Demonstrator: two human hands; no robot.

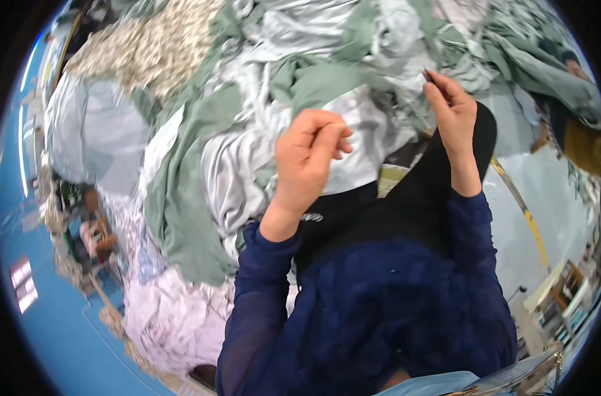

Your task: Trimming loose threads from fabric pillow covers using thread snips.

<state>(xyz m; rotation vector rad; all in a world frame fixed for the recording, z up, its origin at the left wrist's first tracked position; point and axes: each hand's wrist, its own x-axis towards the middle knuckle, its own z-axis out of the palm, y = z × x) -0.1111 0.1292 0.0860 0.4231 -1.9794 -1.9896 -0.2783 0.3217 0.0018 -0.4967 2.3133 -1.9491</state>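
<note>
My left hand [309,158] is raised above the cloth heap, its fingers curled in and the thumb pressed to them. Whatever it may hold is too small or hidden to name. Higher and to the right, my right hand [456,112] pinches a small dark pointed thing [426,76] between thumb and forefinger; its kind cannot be made out. White cloth [360,142] lies over my lap below and between the hands. Green cloth [188,211] spreads in folds to the left, mixed with more white pieces.
A cream, crumpled pile [145,46] rises at the far left, beside a pale bluish bundle [96,132]. Pale pink cloth [175,323] is heaped at the near left. On the right, yellow tape [528,214] marks the grey floor. Another person's hand [575,68] shows at the far right.
</note>
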